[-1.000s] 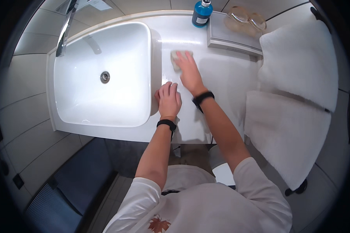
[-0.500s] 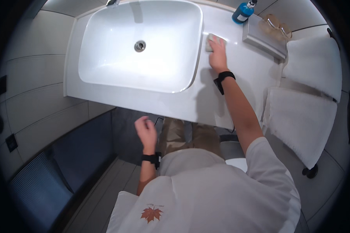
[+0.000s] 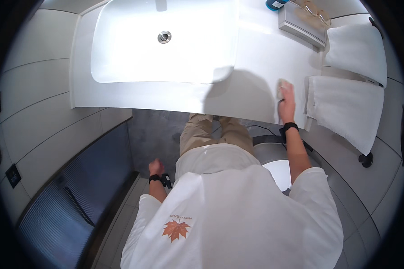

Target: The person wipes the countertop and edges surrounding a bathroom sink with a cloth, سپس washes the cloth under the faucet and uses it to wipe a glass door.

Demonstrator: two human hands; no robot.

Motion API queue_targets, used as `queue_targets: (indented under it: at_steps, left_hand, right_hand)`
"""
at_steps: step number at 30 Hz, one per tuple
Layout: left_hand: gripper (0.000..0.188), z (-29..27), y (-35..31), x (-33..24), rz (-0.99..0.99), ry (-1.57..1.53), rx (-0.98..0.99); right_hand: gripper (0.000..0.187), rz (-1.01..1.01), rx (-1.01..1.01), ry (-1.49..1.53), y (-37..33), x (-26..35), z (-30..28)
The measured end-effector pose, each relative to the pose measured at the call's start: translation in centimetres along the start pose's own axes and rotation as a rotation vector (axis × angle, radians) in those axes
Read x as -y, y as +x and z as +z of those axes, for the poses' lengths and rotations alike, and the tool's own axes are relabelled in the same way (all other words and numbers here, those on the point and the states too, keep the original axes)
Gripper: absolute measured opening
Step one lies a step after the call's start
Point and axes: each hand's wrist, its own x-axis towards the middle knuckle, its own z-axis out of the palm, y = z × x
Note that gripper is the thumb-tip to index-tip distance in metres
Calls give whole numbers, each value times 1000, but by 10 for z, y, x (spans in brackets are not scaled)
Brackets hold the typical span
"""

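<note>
Near the right end of the white countertop [image 3: 256,58], my right hand [image 3: 287,102] presses down on a small pale cleaning cloth [image 3: 280,88]. Its fingers lie over the cloth, which shows along their left side and tips. My left hand [image 3: 156,167] hangs low by my left side, away from the counter, with its fingers curled in and nothing seen in them. Left of my right hand, the white washbasin [image 3: 166,67] is set in the counter, with a round metal drain [image 3: 164,36].
At the back right are a blue bottle [image 3: 275,4], cut off by the frame edge, and a grey box [image 3: 300,27] with clear glasses [image 3: 318,14] on it. Two white towels [image 3: 357,54] hang right of the counter. A white bin-like object [image 3: 278,174] stands below.
My right hand has slid the cloth from beside the basin toward me and to the right. My left hand has dropped lower, closer to my body. The view has shifted too.
</note>
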Motion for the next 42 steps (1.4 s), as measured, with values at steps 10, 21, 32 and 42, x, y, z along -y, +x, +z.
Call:
queue_targets:
  at_steps: [10,21,32,42]
  left_hand:
    - [26,80,-12,-197,486,205,180]
    - [28,103,4,-203,350,487,291]
    - [27,151,-51,-220,346,559,240]
    - [27,167,-92,-179,448,437,206]
  right_hand:
    - [39,-193,122,146,-62,180,90]
    - [60,545,-427,-118,-117,-27,2]
    - [32,111,-166,73,-100,7,8]
    - [54,165,60,1,-138,-46,-43]
